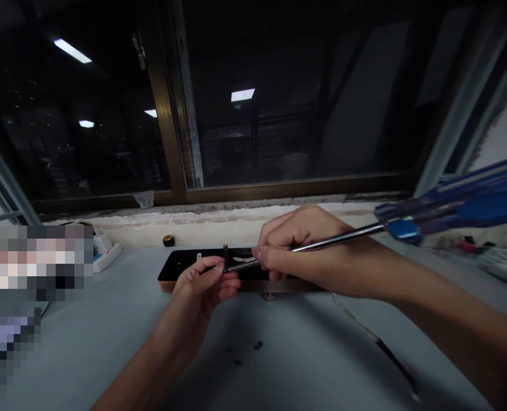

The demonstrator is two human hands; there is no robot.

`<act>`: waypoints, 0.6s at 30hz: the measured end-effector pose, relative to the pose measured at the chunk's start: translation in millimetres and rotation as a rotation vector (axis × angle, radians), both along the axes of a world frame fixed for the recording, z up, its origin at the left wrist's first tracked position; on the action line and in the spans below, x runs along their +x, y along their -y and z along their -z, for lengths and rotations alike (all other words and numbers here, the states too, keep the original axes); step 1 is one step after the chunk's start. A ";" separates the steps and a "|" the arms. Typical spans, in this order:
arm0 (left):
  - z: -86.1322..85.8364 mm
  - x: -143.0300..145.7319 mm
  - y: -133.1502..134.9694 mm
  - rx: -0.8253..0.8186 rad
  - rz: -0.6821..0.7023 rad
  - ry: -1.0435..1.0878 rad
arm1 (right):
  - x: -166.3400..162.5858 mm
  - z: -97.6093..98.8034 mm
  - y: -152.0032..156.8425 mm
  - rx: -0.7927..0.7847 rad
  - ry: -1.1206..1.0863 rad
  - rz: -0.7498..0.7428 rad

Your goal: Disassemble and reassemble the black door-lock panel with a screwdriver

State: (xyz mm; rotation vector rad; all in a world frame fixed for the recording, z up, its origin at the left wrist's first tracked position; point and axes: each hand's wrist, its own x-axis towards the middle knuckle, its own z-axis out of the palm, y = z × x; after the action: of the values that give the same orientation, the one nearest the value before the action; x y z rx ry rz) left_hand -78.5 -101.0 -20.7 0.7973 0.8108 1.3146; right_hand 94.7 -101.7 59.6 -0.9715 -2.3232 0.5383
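Observation:
A long black panel [180, 264] lies flat on the grey table near the window sill. My left hand [204, 285] rests at its front edge, fingers pinched around a small upright dark post [225, 252] that is too small to name. My right hand [298, 251] is closed on the metal shaft of a screwdriver [339, 237] with a blue handle [459, 202]. The screwdriver's tip lies against the panel just beside my left fingertips.
A few small dark screws [257, 345] lie on the grey table [108, 342] in front of the panel. A thin cable [382, 345] trails off to the right. A white power strip [105, 254] sits at the left, a small round knob [168, 240] by the sill.

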 end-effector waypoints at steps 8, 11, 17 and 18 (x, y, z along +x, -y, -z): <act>1.8 0.5 -1.5 0.056 -0.020 -0.043 | -6.5 7.2 -0.1 0.306 0.033 -0.063; 0.4 0.7 0.2 0.101 -0.010 -0.075 | -8.4 5.9 0.6 0.271 0.037 -0.061; -3.3 6.1 4.8 0.158 0.022 -0.284 | 5.0 -5.2 -0.4 0.006 0.020 0.067; -3.2 6.8 5.0 0.158 0.012 -0.322 | 9.8 -7.3 -2.0 -0.019 0.018 0.086</act>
State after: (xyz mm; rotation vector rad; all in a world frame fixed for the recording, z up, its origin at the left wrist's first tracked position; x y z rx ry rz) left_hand -71.7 -106.0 -17.4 1.1584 0.9603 1.2672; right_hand 104.5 -99.7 66.9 -1.0838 -2.2846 0.5200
